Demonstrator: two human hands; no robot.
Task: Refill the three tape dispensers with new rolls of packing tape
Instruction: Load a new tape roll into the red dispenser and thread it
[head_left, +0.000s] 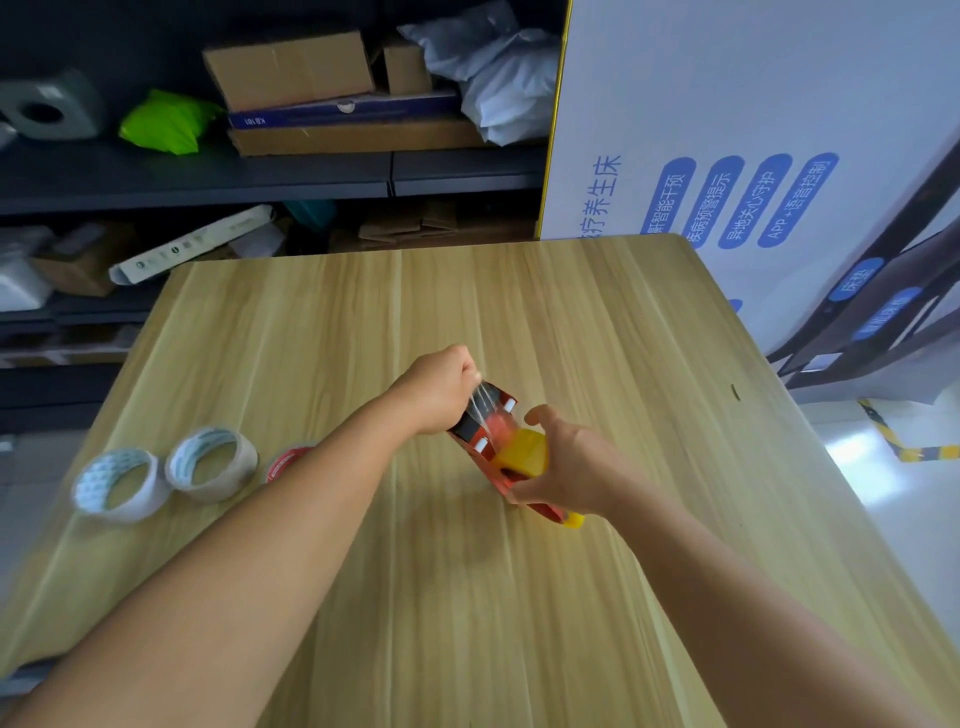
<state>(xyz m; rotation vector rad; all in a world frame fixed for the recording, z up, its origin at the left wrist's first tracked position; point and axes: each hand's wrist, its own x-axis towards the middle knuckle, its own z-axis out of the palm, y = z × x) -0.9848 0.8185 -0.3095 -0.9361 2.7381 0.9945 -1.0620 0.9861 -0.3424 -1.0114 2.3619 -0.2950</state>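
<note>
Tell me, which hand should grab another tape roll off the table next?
Probably the left hand. The two spare tape rolls lie on the table on its side. It only pinches the clear tape end, while the right hand grips the red tape dispenser.

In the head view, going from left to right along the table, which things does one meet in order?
White tape roll → second white tape roll → red tape roll, partly hidden behind the left forearm → left hand pinching the clear tape end → red tape dispenser → right hand holding it.
</note>
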